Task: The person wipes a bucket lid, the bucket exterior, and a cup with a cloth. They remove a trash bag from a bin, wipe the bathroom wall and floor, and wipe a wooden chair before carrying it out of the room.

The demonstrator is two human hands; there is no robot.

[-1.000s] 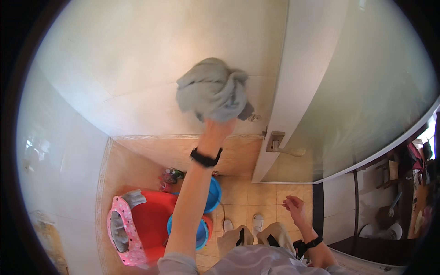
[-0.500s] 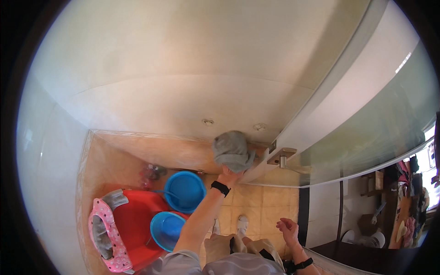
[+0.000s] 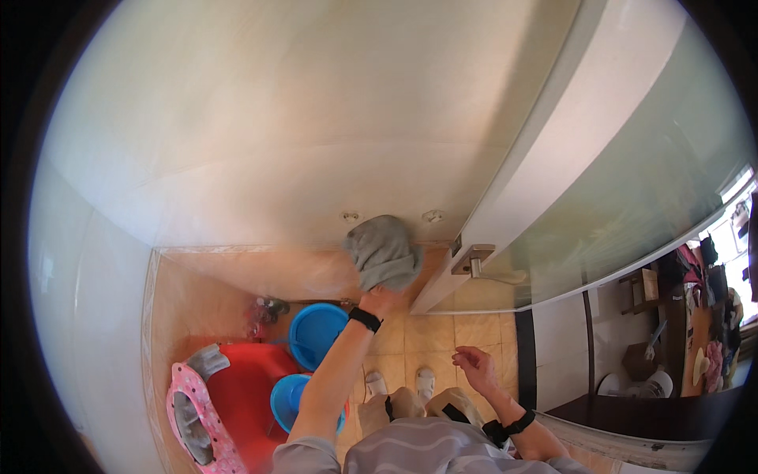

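Note:
A bunched grey cloth (image 3: 384,254) is held out in my left hand (image 3: 380,301). Its folds hide most of my fingers. It overlaps the pale tiled wall (image 3: 260,186) in front of me, just below two small round wall fittings (image 3: 350,216); whether it presses on the wall I cannot tell. My right hand (image 3: 478,370) hangs in the air above the floor at the right, its fingers loosely bent and apart, holding nothing. Dark bands circle both wrists.
Left on the floor stand two blue basins (image 3: 317,335), a red tub (image 3: 249,395) and a pink spotted thing with grey padding (image 3: 207,426). At right is a white-framed frosted-glass door (image 3: 624,182) with a metal handle (image 3: 479,264). Beyond it lies a cluttered room.
My left hand and the cloth have shifted a little left against the wall fittings. My right hand has risen and moved left. The whole view has turned slightly.

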